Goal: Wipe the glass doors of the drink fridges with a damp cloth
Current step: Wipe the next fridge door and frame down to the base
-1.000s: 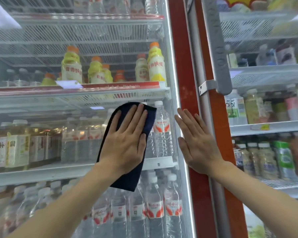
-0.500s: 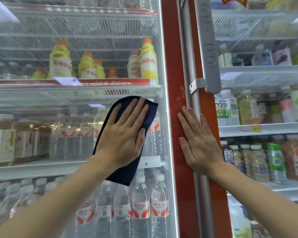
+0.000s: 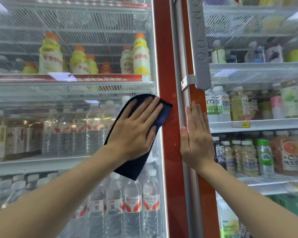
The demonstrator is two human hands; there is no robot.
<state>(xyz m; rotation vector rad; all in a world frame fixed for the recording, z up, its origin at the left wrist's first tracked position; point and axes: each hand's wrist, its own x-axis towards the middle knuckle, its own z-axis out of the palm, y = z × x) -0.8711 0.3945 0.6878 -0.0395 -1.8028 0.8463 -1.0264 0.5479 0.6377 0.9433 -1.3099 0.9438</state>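
Glass door (image 3: 76, 143) edge meets the cloth (image 3: 163, 114) under a flat left hand (image 3: 136, 133); right hand (image 3: 196, 143) lies flat on the frame (image 3: 206, 194).

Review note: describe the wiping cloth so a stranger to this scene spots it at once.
Find the red vertical frame in the middle. Just left of it, at mid height, the left hand presses a cloth flat against the glass door. Bottles behind it are pale; it alone is dark navy.

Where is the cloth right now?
Head view, centre: the dark blue cloth lies flat under the left hand on the left fridge door's glass, its upper right corner overlapping the red frame.
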